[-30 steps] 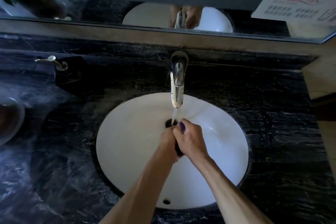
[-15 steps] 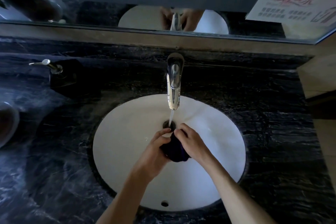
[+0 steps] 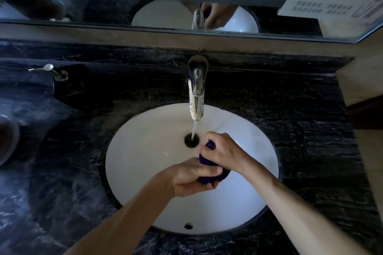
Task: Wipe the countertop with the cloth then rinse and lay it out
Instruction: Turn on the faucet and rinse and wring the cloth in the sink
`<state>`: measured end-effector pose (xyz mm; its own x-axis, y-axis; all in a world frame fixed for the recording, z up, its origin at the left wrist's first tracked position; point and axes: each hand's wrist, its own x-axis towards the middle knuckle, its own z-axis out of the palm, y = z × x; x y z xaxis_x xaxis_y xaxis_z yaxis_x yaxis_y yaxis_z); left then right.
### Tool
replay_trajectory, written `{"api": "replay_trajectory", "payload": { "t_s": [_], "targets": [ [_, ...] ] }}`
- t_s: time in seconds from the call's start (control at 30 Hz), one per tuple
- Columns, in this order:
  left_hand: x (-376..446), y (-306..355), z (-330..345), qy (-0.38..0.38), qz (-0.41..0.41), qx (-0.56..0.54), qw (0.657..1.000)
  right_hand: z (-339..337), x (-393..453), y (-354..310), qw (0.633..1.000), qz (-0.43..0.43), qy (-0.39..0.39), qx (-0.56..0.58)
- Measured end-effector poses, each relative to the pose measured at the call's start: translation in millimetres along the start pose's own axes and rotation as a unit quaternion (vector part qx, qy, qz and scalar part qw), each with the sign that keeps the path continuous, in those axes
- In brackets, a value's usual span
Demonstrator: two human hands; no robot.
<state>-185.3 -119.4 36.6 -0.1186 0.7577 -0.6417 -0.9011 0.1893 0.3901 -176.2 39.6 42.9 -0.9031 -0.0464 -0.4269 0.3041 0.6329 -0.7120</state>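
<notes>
The cloth (image 3: 207, 161), in the head view, is bunched over the sink (image 3: 145, 151) just right of the running faucet (image 3: 195, 97), its long axis diagonal, gripped low by the left hand (image 3: 192, 178) and high by the right hand (image 3: 223, 151).

Most of the purple cloth (image 3: 207, 158) hidden inside both hands' grip; sign text (image 3: 323, 9) blurred.
</notes>
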Motion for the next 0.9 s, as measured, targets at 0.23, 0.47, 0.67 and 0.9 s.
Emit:
{"api": "replay_trajectory", "payload": {
  "t_s": [0.23, 0.47, 0.67, 0.9],
  "targets": [
    [9.5, -5.5, 5.4, 0.117, -0.021, 0.09, 0.989, -2.8, -4.3, -12.9, 0.986, 0.07, -0.115, -0.098],
    [7.4, -6.0, 3.7, 0.13, 0.002, 0.243, 0.961, 10.2, -6.8, -16.1, 0.983, 0.135, -0.098, -0.071],
    [11.0, -12.1, 0.6, 0.189, 0.008, 0.335, 0.923, 23.2, 3.5, -10.5, 0.975, 0.191, -0.109, -0.024],
    [22.5, -33.7, 1.2, 0.336, 0.035, 0.409, 0.848, 35.0, 12.5, -11.1, 0.961, 0.231, -0.138, -0.065]
  ]
}}
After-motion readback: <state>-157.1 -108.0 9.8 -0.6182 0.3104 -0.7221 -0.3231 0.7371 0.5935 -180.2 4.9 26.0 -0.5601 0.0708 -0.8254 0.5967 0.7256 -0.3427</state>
